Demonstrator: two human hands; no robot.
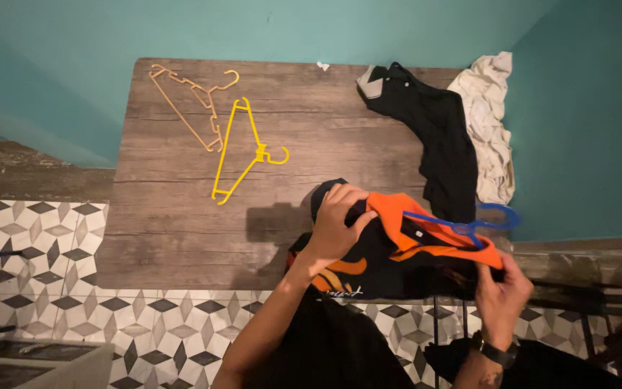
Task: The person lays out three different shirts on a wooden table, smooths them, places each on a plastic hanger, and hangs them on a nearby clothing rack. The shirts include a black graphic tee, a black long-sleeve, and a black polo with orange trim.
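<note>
A black and orange shirt (397, 256) lies at the near right edge of the wooden table (174, 216), with a blue hanger (469, 225) partly inside its collar. The left hand (336, 223) has its fingers curled tight on the shirt's shoulder; the right hand (502, 292) pinches the orange collar edge. The step in hand looks like working hanger and shirt together; the next move calls for easing fabric over the hanger's arm. Farther left lie a yellow hanger (242, 151) and an orange hanger (188, 101); far right, a black garment (440, 137) and a cream cloth (491, 122).
</note>
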